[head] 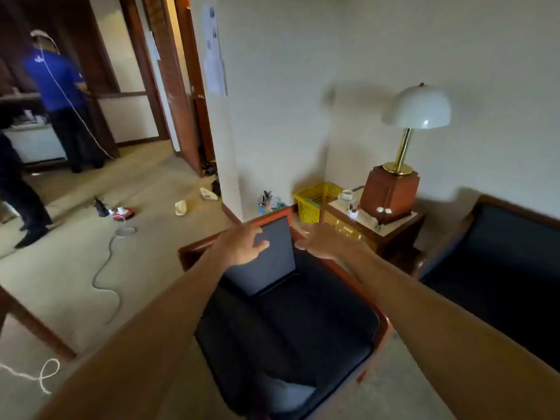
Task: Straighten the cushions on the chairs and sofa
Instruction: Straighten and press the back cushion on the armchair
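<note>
A wooden armchair [382, 324] stands in front of me with a dark seat cushion [291, 328] and a dark back cushion [269, 262] leaning against its backrest. My left hand [242, 245] lies over the upper left part of the back cushion, thumb across its face. My right hand [321, 241] hovers with spread fingers at the cushion's upper right edge; contact there is unclear. A second dark-cushioned seat [497, 268] stands at the right.
A side table [391, 228] with a lamp [415, 116], a cup and a yellow basket [315, 201] fills the corner behind the chair. A cable [106, 268] and small items lie on the carpet at left. Two people [57, 95] stand far left.
</note>
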